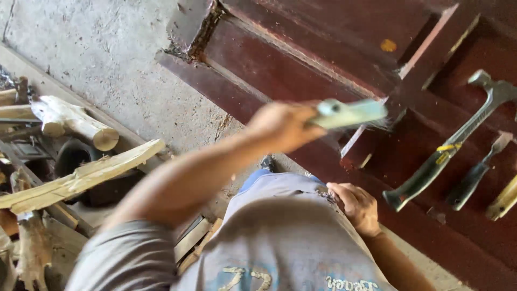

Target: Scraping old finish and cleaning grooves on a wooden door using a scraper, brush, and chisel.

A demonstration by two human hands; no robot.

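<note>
Brush [350, 113] over dark-red door [301, 70] edge

1. The brush [349, 113] in the left hand [283, 126] is smeared by motion blur; its bristles near the door's raised rail cannot be made out.
2. The right hand [356, 206] has its fingertips tucked against the shirt [291, 237], so what they grip is hidden.
3. A yellow-handled tool [504, 200] is cut off by the right edge.
4. The dark red door [280, 70] runs past the top and right edges.
</note>
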